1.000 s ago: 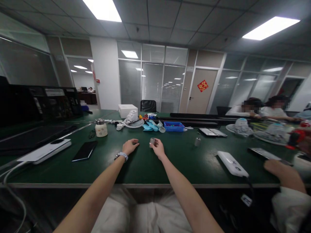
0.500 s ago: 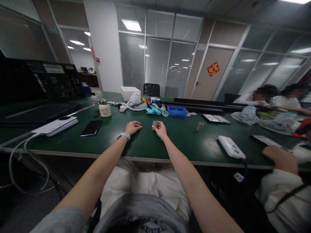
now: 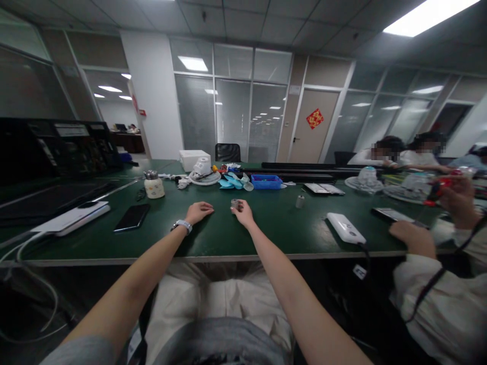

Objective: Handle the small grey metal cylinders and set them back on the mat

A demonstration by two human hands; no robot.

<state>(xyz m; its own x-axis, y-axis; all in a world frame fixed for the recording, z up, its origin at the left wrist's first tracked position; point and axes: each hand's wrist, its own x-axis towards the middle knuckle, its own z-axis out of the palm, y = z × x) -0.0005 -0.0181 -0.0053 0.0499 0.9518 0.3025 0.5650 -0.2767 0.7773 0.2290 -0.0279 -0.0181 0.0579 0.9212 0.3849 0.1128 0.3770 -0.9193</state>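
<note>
Pinches a small metal cylinder [image 3: 233,204] in the right hand [image 3: 244,213], left of its fingers and roughly upright lengthwise, over the green table [image 3: 220,242], apart from the empty, loosely curled left hand [image 3: 197,212].

on the door [image 3: 310,145], beyond the hands [image 3: 243,214] and to the right, a red sign [image 3: 315,119] bears golden characters, too small to read. the white tag [image 3: 359,272], lower right of the hands, has unreadable dark print.
</note>
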